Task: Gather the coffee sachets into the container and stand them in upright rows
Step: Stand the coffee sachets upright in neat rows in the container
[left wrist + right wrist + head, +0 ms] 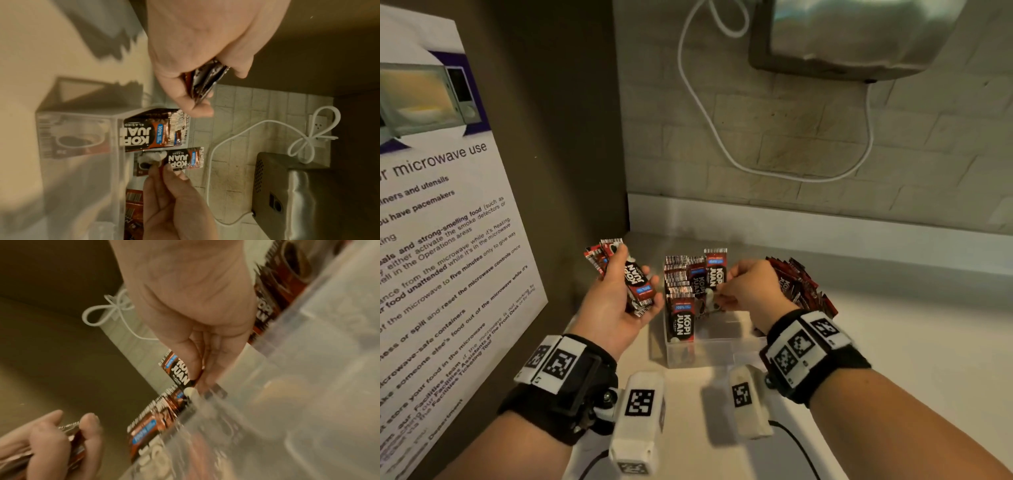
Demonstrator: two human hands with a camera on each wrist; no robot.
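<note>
The left hand is gripping a fanned bundle of sachets (loosely). Right of that grip, the right hand is pinching 1 sachet above the container; tilting it in could be toppling the standing rows.
</note>
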